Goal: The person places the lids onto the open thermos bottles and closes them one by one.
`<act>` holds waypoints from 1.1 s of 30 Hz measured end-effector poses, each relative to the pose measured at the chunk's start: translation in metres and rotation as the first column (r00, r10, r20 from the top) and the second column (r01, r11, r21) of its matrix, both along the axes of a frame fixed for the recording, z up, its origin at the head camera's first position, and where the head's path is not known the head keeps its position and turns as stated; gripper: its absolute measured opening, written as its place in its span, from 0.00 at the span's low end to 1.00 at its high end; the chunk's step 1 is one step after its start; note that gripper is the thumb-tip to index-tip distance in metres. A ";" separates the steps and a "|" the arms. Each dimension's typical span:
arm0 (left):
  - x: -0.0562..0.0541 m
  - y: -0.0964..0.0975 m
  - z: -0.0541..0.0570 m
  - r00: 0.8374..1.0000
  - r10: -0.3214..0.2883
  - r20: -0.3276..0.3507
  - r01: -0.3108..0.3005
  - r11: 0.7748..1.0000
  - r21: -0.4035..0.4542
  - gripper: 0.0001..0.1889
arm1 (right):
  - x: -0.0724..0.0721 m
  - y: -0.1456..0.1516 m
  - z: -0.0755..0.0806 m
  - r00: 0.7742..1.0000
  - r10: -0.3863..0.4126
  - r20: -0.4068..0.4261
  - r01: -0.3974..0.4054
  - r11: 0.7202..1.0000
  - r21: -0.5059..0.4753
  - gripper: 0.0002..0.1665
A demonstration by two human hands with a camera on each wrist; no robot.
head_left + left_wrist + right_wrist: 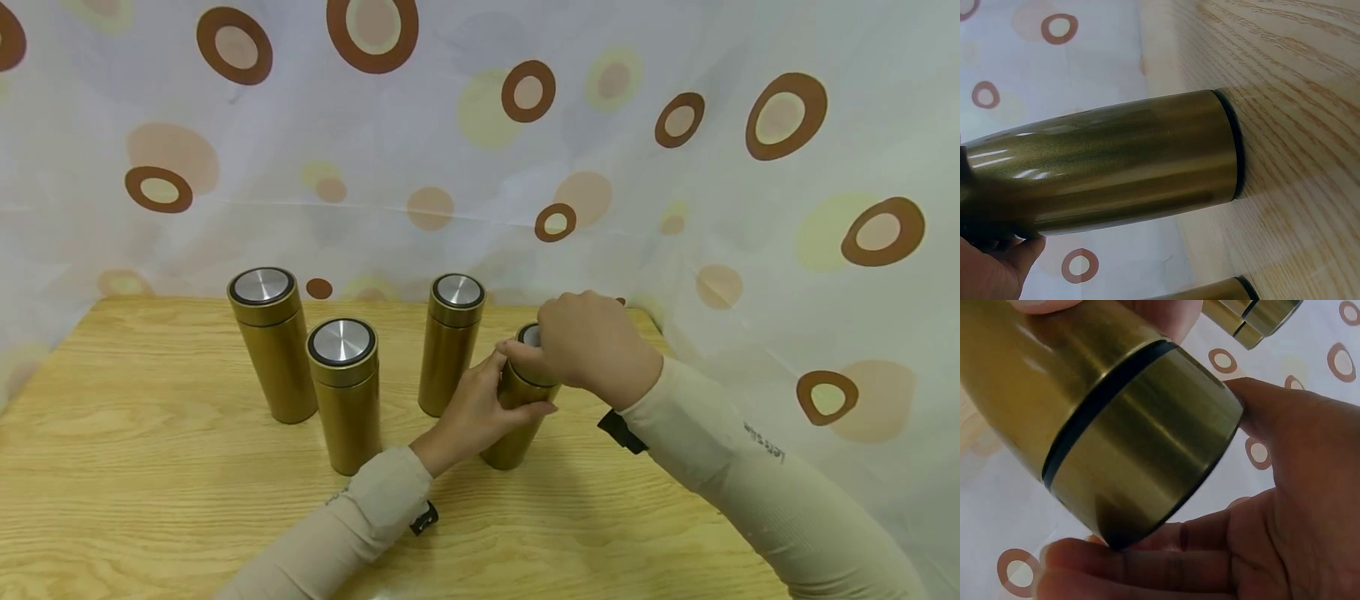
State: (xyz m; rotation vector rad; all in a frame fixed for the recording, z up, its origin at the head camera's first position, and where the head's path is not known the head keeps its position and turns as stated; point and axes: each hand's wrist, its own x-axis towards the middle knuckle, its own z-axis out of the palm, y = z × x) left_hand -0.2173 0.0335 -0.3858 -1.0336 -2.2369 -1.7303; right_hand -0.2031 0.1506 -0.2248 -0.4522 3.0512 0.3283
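Observation:
A gold vacuum flask [512, 446] stands on the wooden table at the right of the head view. My left hand [477, 410] grips its body from the left, below the lid. From above, my right hand [596, 346] holds the gold lid [1150, 434], mostly covering its silver top. In the right wrist view, the thumb is against one side of the lid and the fingers are at the other; a dark band shows between lid and body. The left wrist view shows the flask's dark-rimmed base on the table and part of my left hand [997, 269].
Several more gold flasks stand upright with lids on: a back-left one [273, 358], a front-left one [347, 408] and a back-middle one [450, 358]. The wooden table [112, 467] ends at a white curtain [300, 150] with brown rings, which also hangs along the right side.

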 end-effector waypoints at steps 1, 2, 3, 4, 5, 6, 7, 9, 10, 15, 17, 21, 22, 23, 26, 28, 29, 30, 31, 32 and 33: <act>0.000 0.000 0.000 1.000 0.002 -0.008 -0.002 1.000 -0.001 0.39 | 0.000 0.001 0.001 1.000 -0.001 0.005 0.001 1.000 -0.009 0.37; 0.000 0.000 0.000 1.000 0.003 -0.018 -0.003 1.000 -0.001 0.40 | 0.000 0.002 0.002 1.000 0.001 0.017 0.000 1.000 -0.018 0.37; 0.000 0.000 0.000 1.000 0.002 -0.027 -0.002 1.000 0.003 0.40 | 0.001 0.005 0.004 0.999 0.016 0.030 -0.015 0.999 -0.029 0.36; -0.001 0.001 0.000 0.999 0.001 -0.035 -0.001 1.000 0.006 0.40 | 0.001 0.008 0.006 0.998 0.041 0.051 -0.038 0.998 -0.047 0.35; -0.001 0.001 0.000 0.999 0.000 -0.041 0.001 1.000 0.010 0.40 | 0.000 0.012 0.009 0.994 0.080 0.080 -0.074 0.995 -0.073 0.34; -0.001 0.001 0.000 0.999 0.000 -0.045 0.001 1.000 0.014 0.41 | -0.001 0.017 0.012 0.985 0.134 0.112 -0.122 0.987 -0.107 0.34; -0.002 0.001 0.000 0.999 0.000 -0.047 0.001 1.000 0.017 0.41 | -0.001 0.022 0.015 0.970 0.197 0.145 -0.176 0.974 -0.145 0.34; -0.002 0.002 0.000 0.999 0.003 -0.045 -0.002 1.000 0.017 0.42 | -0.004 0.034 0.021 0.921 0.335 0.197 -0.295 0.933 -0.209 0.38; -0.002 0.002 0.000 0.999 0.006 -0.040 -0.005 1.000 0.015 0.43 | -0.005 0.039 0.022 0.893 0.389 0.224 -0.334 0.909 -0.249 0.41; -0.002 0.001 -0.001 0.999 0.015 -0.040 -0.014 1.000 0.007 0.45 | -0.015 0.056 0.023 0.798 0.523 0.300 -0.406 0.834 -0.374 0.46; -0.001 0.002 -0.002 0.999 0.018 -0.045 -0.018 1.000 0.003 0.45 | -0.018 0.059 0.021 0.773 0.547 0.320 -0.410 0.817 -0.407 0.45; -0.001 0.002 -0.003 0.998 0.020 -0.059 -0.020 1.000 -0.002 0.45 | -0.020 0.058 0.017 0.744 0.587 0.319 -0.444 0.791 -0.422 0.43; -0.001 0.002 -0.003 0.998 0.019 -0.059 -0.019 1.000 -0.001 0.45 | -0.020 0.057 0.017 0.744 0.588 0.316 -0.447 0.790 -0.419 0.42; -0.001 0.002 -0.003 0.998 0.018 -0.061 -0.018 1.000 0.001 0.45 | -0.020 0.056 0.016 0.747 0.587 0.312 -0.452 0.793 -0.409 0.42; -0.001 0.002 -0.002 0.998 0.014 -0.060 -0.014 1.000 0.009 0.45 | -0.018 0.053 0.016 0.768 0.569 0.292 -0.465 0.810 -0.356 0.41; -0.002 0.002 -0.002 0.998 0.014 -0.058 -0.013 1.000 0.007 0.45 | -0.014 0.051 0.014 0.787 0.558 0.262 -0.481 0.822 -0.306 0.42; -0.002 0.002 -0.002 0.998 0.013 -0.060 -0.013 1.000 0.006 0.44 | -0.012 0.051 0.012 0.794 0.559 0.238 -0.496 0.823 -0.276 0.42; -0.002 0.002 -0.002 0.998 0.013 -0.061 -0.013 1.000 0.005 0.44 | -0.010 0.051 0.011 0.800 0.563 0.207 -0.514 0.821 -0.247 0.42; -0.002 0.002 -0.002 0.998 0.014 -0.063 -0.013 1.000 0.004 0.44 | -0.008 0.051 0.009 0.804 0.569 0.172 -0.531 0.817 -0.223 0.42; -0.002 0.002 -0.001 0.998 0.014 -0.066 -0.014 1.000 0.002 0.44 | -0.006 0.051 0.006 0.806 0.575 0.140 -0.544 0.814 -0.205 0.42; -0.002 0.002 -0.001 0.998 0.015 -0.068 -0.015 1.000 -0.001 0.44 | -0.004 0.051 0.004 0.807 0.579 0.113 -0.553 0.809 -0.198 0.42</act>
